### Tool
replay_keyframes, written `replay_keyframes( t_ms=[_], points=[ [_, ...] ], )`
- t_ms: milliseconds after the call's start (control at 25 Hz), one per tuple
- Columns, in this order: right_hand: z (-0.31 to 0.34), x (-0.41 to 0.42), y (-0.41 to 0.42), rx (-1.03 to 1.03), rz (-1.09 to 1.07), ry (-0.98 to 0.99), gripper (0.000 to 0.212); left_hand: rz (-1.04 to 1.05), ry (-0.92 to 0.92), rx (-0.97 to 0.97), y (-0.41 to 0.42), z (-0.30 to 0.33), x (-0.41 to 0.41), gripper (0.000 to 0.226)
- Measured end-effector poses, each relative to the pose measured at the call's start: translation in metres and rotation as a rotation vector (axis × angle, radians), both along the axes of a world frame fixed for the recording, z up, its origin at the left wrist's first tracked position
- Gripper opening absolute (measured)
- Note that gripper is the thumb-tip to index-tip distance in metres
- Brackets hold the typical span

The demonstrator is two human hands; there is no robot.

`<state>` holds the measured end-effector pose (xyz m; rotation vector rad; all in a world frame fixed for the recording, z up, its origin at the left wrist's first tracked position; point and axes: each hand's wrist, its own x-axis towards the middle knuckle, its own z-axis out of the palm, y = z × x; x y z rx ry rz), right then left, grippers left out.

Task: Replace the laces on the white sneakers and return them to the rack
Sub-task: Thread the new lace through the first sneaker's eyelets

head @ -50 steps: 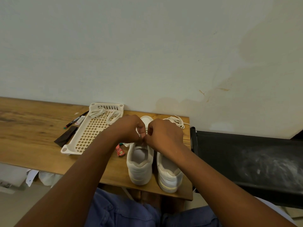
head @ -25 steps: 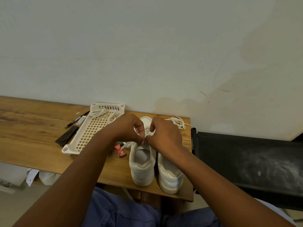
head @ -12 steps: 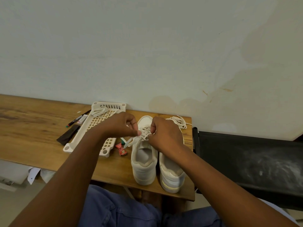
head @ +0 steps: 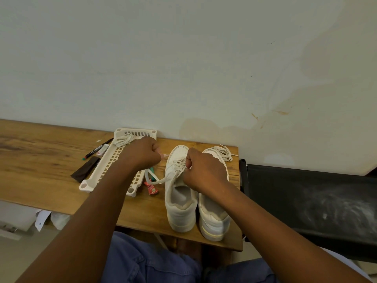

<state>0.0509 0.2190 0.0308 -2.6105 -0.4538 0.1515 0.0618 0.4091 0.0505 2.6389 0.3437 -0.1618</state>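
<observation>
Tabletop [head: 40, 160]: sneakers [head: 180, 201] near edge.

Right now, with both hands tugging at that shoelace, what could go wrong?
The left hand pulls the lace sideways from the left sneaker, so the shoe might tip or slide into the right sneaker; both heels sit close to the table edge. The slack lace loops past a small red wrapper and the white tray, where it could snag.

Wood-grain table [head: 40, 160], perforated plastic tray [head: 106, 166]
</observation>
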Motion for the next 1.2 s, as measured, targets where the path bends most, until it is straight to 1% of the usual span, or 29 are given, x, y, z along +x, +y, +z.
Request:
replay_keyframes(
  t_ms=[40, 80, 120, 200, 280, 400, 480, 560, 640, 720, 800, 840, 960, 1000, 1040, 1120, 1160, 1200],
  points=[
    [-0.004, 0.000, 0.001, 0.005, 0.014, -0.045, 0.023, 0.006, -0.048, 0.042, -0.002, 0.001, 0.000, 0.016],
    [-0.007, 0.001, 0.003, 0.008, 0.032, -0.092, 0.023, -0.019, -0.068, 0.039, -0.004, 0.001, 0.002, 0.021],
    [-0.010, 0.001, 0.004, 0.009, 0.052, -0.128, 0.023, -0.068, -0.044, 0.006, -0.006, 0.002, 0.002, 0.023],
    [-0.015, 0.001, 0.007, -0.010, 0.097, -0.170, 0.022, -0.164, 0.113, -0.051, -0.013, 0.003, 0.000, 0.028],
    [-0.020, 0.000, 0.010, -0.056, 0.143, -0.217, 0.024, -0.197, 0.212, -0.020, -0.013, -0.001, 0.001, 0.033],
    [-0.025, -0.001, 0.013, -0.074, 0.162, -0.345, 0.020, -0.182, 0.266, 0.026, -0.009, -0.005, 0.005, 0.021],
    [-0.024, 0.002, 0.013, -0.081, 0.148, -0.390, 0.014, -0.202, 0.331, 0.000, -0.006, -0.003, 0.004, 0.019],
    [-0.023, 0.004, 0.012, -0.070, 0.123, -0.374, 0.009, -0.232, 0.384, -0.106, -0.004, 0.001, -0.001, 0.027],
    [-0.021, 0.005, 0.011, -0.044, 0.116, -0.338, 0.010, -0.260, 0.413, -0.158, -0.006, 0.003, -0.003, 0.034],
    [-0.019, 0.004, 0.011, -0.029, 0.121, -0.320, 0.013, -0.255, 0.404, -0.159, -0.008, 0.002, -0.002, 0.031],
    [-0.019, 0.001, 0.012, -0.013, 0.114, -0.306, 0.015, -0.191, 0.377, -0.214, -0.009, 0.000, 0.000, 0.025],
    [-0.019, 0.000, 0.011, 0.008, 0.089, -0.291, 0.014, -0.154, 0.376, -0.243, -0.009, -0.001, 0.001, 0.027],
    [-0.018, 0.002, 0.006, 0.154, -0.133, -0.201, 0.009, -0.094, 0.433, -0.252, -0.007, 0.001, 0.000, 0.029],
    [-0.019, 0.006, 0.003, 0.204, -0.201, -0.141, 0.008, -0.095, 0.455, -0.248, -0.006, 0.000, 0.001, 0.028],
    [-0.018, 0.009, 0.000, 0.240, -0.222, -0.070, 0.007, -0.089, 0.469, -0.250, -0.005, -0.001, 0.001, 0.028],
    [-0.015, 0.011, -0.001, 0.238, -0.122, 0.028, 0.018, -0.070, 0.471, -0.263, -0.004, -0.003, 0.002, 0.026],
    [-0.014, 0.010, 0.001, 0.193, -0.042, 0.026, 0.023, -0.067, 0.464, -0.269, -0.004, -0.004, 0.002, 0.025],
    [-0.011, 0.008, 0.003, 0.117, 0.034, -0.021, 0.026, -0.066, 0.458, -0.274, -0.004, -0.004, 0.002, 0.025]
  ],
)
